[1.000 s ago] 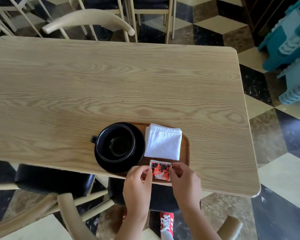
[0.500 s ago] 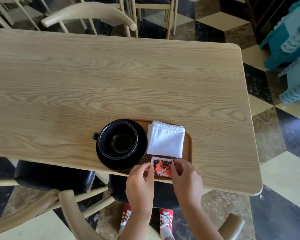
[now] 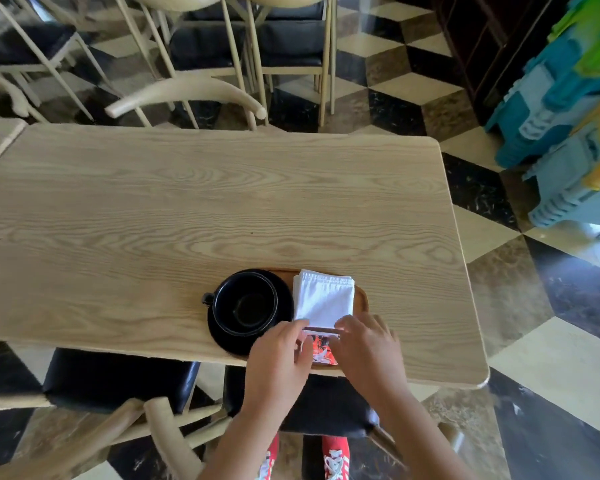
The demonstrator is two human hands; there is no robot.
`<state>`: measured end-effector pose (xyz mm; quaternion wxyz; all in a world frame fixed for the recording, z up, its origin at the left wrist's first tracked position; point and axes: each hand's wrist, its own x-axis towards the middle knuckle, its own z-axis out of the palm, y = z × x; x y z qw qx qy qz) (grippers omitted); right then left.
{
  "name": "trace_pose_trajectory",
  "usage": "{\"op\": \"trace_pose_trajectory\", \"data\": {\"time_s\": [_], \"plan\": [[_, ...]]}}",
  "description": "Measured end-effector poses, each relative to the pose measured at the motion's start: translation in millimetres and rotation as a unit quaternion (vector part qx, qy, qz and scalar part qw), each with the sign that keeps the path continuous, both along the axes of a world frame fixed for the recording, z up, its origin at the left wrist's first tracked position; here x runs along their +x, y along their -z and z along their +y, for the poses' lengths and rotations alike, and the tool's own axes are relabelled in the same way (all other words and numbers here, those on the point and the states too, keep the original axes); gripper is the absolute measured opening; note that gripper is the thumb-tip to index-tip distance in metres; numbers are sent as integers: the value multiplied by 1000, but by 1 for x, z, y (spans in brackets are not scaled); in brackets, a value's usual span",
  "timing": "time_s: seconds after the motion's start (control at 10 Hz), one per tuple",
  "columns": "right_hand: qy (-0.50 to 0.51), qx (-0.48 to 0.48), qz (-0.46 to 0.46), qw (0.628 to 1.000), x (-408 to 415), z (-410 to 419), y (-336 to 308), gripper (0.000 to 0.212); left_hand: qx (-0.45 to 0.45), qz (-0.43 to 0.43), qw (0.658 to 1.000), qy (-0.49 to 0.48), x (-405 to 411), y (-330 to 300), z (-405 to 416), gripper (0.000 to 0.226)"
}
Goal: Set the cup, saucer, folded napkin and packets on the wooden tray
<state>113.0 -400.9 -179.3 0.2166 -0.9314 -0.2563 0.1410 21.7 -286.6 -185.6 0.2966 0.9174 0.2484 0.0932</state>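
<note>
A black cup (image 3: pixel 245 308) stands on a black saucer (image 3: pixel 284 292) at the left end of the brown wooden tray (image 3: pixel 361 299), near the table's front edge. A folded white napkin (image 3: pixel 324 299) lies on the tray's right half. In front of the napkin lie the red and white packets (image 3: pixel 323 349). My left hand (image 3: pixel 278 355) touches their left side and my right hand (image 3: pixel 368 348) covers their right side, fingertips of both at the packets' far edge. Most of the tray is hidden under these things.
The light wooden table (image 3: pixel 187 209) stretches away to the left and back. Cream chairs with black seats (image 3: pixel 201 95) stand behind it and one chair (image 3: pixel 125 379) below its front edge. Blue plastic stools (image 3: pixel 561 133) are stacked at right.
The camera has tilted up, so the table sits lower in view. Both hands have slid forward over the packets, fingertips now at the napkin's near edge.
</note>
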Motion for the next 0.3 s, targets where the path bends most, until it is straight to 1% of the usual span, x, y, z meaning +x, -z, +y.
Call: {"op": "trace_pose_trajectory", "data": {"time_s": [0.1, 0.2, 0.3], "plan": [[-86, -86, 55, 991, 25, 10, -51, 39, 37, 83, 990, 107, 22, -49, 32, 28], [-165, -129, 95, 973, 51, 28, -106, 50, 7, 224, 958, 178, 48, -99, 67, 32], [-205, -146, 100, 963, 65, 39, -156, 50, 40, 323, 913, 248, 67, -146, 95, 43]]}}
